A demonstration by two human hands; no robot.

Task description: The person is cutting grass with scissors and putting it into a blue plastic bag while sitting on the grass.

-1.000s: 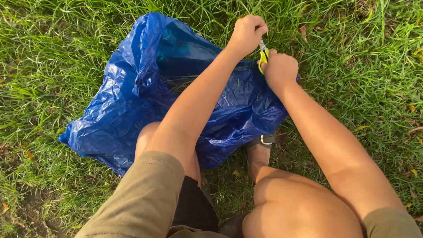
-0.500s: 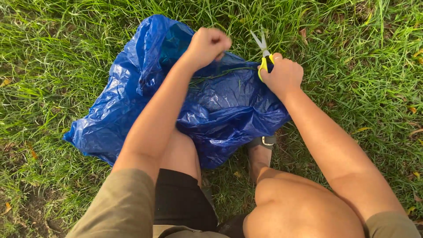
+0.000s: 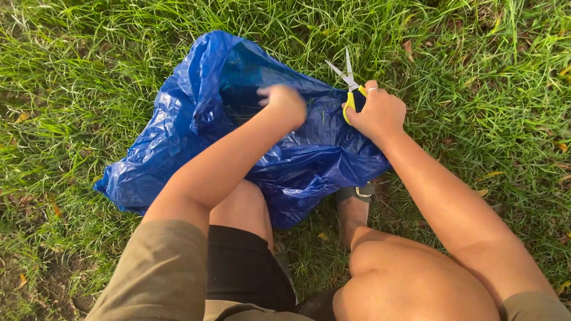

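— Blue plastic is being spread on the grass [image 3: 77, 71]: the bag [image 3: 178, 137] is lying open-mouthed in front of the knees. What has changed?

— A second ago the left hand [image 3: 284, 102] was being held up by the scissors [image 3: 348, 80], closed as if on a tuft. Now it is being lowered over the bag's mouth, blurred, so whether the fingers are opened or curled cannot be told; no grass is seen in it.

— And the scissors?

— They are being gripped by the yellow handles in the right hand [image 3: 376, 112], at the bag's far right edge, just above the grass. Their blades, nearly hidden a second ago, are now being held parted and pointed away.

— Meaning?

— A cut tuft is probably being dropped into the bag, and the blades are being readied for another.
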